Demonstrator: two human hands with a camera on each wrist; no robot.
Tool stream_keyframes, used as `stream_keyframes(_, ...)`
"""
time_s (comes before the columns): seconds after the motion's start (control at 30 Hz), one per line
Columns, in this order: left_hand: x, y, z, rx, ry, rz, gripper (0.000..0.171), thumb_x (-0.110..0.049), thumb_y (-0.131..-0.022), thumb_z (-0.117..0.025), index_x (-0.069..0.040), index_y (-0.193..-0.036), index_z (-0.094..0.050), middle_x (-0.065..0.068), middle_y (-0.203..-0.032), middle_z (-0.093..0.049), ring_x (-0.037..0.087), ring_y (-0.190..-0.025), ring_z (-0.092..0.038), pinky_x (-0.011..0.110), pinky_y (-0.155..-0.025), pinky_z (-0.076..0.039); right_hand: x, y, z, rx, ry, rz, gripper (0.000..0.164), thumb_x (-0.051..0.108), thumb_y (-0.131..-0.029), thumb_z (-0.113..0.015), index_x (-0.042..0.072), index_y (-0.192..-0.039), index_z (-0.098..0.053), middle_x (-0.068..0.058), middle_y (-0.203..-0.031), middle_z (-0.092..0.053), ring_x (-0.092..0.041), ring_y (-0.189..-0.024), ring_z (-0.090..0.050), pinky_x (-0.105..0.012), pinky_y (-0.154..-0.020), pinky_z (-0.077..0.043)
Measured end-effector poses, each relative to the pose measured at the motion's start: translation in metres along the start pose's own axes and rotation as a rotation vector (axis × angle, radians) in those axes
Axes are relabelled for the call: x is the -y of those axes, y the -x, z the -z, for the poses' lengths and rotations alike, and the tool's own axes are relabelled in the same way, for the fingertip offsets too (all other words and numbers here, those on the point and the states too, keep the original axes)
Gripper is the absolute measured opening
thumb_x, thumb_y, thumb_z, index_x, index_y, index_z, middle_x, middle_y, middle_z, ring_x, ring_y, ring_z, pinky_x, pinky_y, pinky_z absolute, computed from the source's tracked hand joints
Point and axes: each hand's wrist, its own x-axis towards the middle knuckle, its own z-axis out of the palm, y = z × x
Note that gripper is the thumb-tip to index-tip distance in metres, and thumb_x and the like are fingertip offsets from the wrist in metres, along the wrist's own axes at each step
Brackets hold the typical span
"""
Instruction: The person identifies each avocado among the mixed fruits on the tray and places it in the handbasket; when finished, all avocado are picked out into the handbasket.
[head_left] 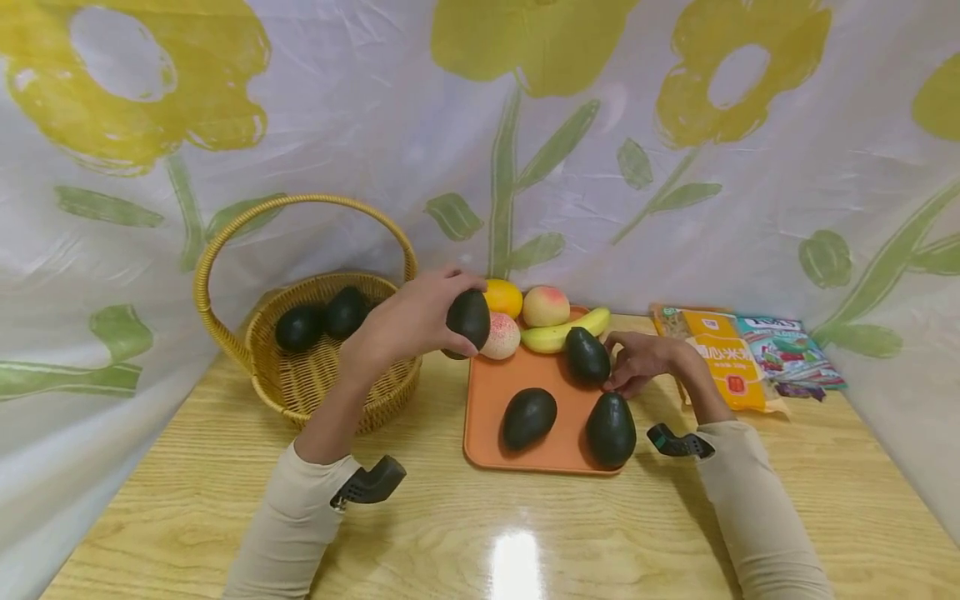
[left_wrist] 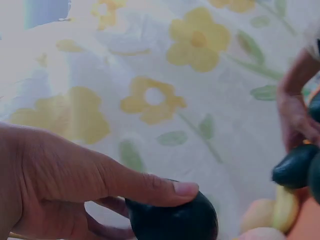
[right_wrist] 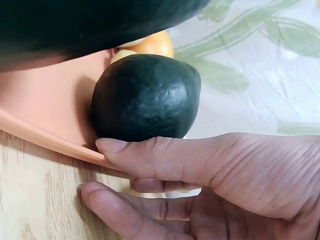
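Observation:
My left hand [head_left: 420, 317] grips a dark green avocado [head_left: 468, 318] in the space between the basket and the tray. In the left wrist view, the thumb lies over the top of this avocado [left_wrist: 172, 220]. Beside the right rim of the orange tray [head_left: 480, 433] is my right hand [head_left: 637, 360], fingers loosely bent. Its thumb [right_wrist: 150, 155] lies along the rim close against an avocado [right_wrist: 145, 97], and the other fingers are outside the rim over the table. Three avocados are on the tray, including one [head_left: 528, 418] at front left and one [head_left: 611, 429] at front right.
A wicker basket [head_left: 378, 408] with a tall handle stands at left, two avocados [head_left: 300, 327] inside. A banana [head_left: 558, 335], two peaches [head_left: 546, 306] and a yellow-orange fruit [head_left: 502, 297] fill the tray's back. Snack packets [head_left: 731, 358] lie at right. Behind hangs a flowered cloth [head_left: 360, 117].

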Motion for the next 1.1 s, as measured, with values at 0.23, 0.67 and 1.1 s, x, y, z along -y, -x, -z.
stream_keyframes(0.23,0.026,0.022,0.029,0.021,-0.025,0.043,0.081,-0.022,-0.084,-0.089,-0.015,-0.155,-0.051,0.017,-0.152,-0.054,0.042,-0.135,-0.054,0.056,-0.109,-0.050,0.000,-0.001,0.000,0.006,-0.016,-0.013,0.066,0.011,-0.095,-0.077,-0.004,-0.140,-0.031,-0.019,-0.111,-0.067,-0.014,-0.085,-0.074,-0.032,-0.082,-0.064)
stream_keyframes(0.67,0.087,0.049,0.054,0.198,-0.105,0.294,0.073,-0.028,-0.080,-0.092,-0.003,-0.137,-0.054,0.023,-0.136,-0.063,0.040,-0.117,-0.063,0.055,-0.094,-0.053,0.002,0.004,0.000,0.006,0.005,-0.004,0.064,0.012,-0.096,-0.076,-0.006,-0.138,-0.031,-0.020,-0.111,-0.069,-0.014,-0.085,-0.074,-0.034,-0.083,-0.064)
stream_keyframes(1.1,0.139,0.056,0.044,0.493,-0.098,0.579,0.080,-0.021,-0.082,-0.090,-0.007,-0.151,-0.051,0.032,-0.152,-0.045,0.052,-0.135,-0.050,0.064,-0.103,-0.051,-0.002,0.000,0.001,-0.003,-0.018,-0.022,0.065,0.011,-0.094,-0.078,-0.004,-0.137,-0.032,-0.017,-0.107,-0.068,-0.014,-0.083,-0.073,-0.031,-0.082,-0.064)
